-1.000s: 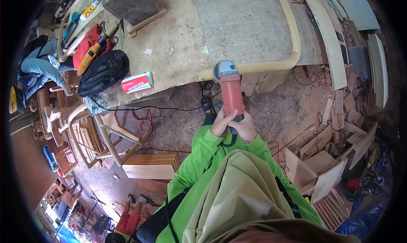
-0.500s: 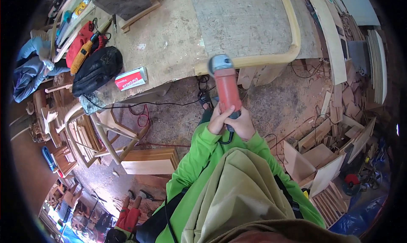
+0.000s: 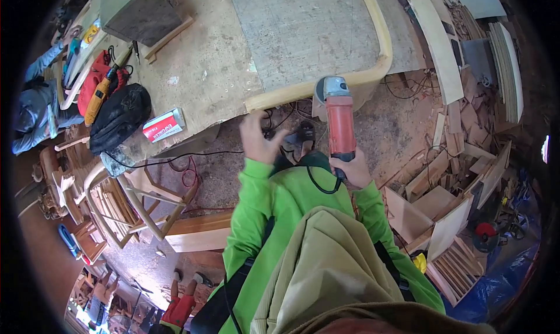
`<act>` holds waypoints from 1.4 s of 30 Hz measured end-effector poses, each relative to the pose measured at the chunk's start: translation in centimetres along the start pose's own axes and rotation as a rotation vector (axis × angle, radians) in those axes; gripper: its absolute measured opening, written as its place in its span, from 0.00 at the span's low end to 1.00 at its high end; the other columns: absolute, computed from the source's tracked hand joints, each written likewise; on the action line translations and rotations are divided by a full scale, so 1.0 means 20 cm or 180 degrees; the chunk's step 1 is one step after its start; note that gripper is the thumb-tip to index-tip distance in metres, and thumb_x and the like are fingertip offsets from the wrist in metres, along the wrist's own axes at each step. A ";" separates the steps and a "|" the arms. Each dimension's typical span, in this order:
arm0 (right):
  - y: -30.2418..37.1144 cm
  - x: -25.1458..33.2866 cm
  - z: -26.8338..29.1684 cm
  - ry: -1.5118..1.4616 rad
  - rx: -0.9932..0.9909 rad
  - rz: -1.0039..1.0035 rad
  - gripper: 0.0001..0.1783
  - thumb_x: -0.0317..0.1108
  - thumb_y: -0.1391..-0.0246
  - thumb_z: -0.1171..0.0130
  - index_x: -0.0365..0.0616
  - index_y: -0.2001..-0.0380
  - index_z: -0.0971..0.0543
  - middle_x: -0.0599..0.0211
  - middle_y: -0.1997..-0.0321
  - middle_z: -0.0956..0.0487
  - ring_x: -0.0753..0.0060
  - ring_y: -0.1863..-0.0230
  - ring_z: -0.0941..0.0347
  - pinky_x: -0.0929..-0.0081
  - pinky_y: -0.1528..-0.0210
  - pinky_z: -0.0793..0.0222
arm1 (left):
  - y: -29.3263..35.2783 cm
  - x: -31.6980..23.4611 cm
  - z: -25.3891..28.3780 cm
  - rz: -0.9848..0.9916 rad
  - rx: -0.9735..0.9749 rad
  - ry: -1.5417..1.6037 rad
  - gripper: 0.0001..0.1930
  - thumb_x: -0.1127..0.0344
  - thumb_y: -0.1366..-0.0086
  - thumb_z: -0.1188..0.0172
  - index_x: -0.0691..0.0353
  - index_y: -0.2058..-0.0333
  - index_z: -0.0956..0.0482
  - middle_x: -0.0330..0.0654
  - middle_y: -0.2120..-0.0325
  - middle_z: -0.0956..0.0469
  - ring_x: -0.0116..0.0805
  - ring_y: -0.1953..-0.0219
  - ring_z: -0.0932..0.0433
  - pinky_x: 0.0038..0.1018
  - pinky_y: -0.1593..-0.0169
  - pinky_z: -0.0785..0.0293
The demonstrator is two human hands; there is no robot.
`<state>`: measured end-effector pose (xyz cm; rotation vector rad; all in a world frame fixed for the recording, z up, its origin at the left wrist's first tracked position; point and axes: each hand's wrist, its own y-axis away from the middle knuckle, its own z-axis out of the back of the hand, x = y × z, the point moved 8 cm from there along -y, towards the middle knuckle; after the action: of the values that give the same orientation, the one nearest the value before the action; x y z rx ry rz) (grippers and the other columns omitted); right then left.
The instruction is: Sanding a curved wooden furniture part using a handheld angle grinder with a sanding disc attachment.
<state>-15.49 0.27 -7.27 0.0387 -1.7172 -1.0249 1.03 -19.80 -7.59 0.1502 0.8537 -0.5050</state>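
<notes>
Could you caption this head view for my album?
Right hand holds a red angle grinder at a curved wooden rail; left hand hovers open.

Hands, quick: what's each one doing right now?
Left hand: open, fingers spread, holding nothing, near the curved wooden piece.
Right hand: closed around the handle of the red angle grinder.

On the table (image 3: 198, 71) lie a black bag (image 3: 119, 117), a red-and-white box (image 3: 164, 126) and a yellow drill (image 3: 98, 96). Wooden chair frames (image 3: 125, 208) stand to the left, and wood offcuts (image 3: 443, 182) lie on the floor to the right.
</notes>
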 end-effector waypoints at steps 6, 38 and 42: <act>0.00 -0.08 -0.16 0.0024 0.0309 -0.0100 0.25 0.21 0.61 0.33 0.40 0.55 0.27 0.71 0.70 0.24 0.80 0.75 0.27 0.79 0.72 0.32 | -0.25 0.38 -0.06 -0.0381 0.0335 -0.0153 0.33 0.56 0.60 0.26 0.52 0.51 0.25 0.39 0.56 0.23 0.43 0.53 0.31 0.37 0.47 0.36; -0.13 0.12 0.19 -0.0118 -0.0253 -0.0233 0.11 0.25 0.57 0.35 0.37 0.69 0.26 0.67 0.79 0.25 0.74 0.81 0.28 0.75 0.78 0.31 | -0.32 0.51 -0.06 -0.0390 0.0565 0.0216 0.29 0.61 0.62 0.25 0.55 0.57 0.21 0.41 0.59 0.22 0.43 0.54 0.30 0.35 0.46 0.35; -0.20 0.17 0.46 -0.0401 -0.0529 -0.0040 0.10 0.25 0.56 0.36 0.37 0.70 0.26 0.66 0.79 0.25 0.73 0.81 0.28 0.74 0.78 0.31 | -0.32 0.51 -0.07 -0.0432 0.0569 0.0262 0.29 0.60 0.62 0.25 0.55 0.56 0.21 0.41 0.60 0.22 0.43 0.54 0.30 0.35 0.46 0.35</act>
<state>-25.87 1.71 -7.63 -0.1242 -1.7403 -1.1975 2.57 -28.68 -15.64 0.2797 0.9026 -0.7067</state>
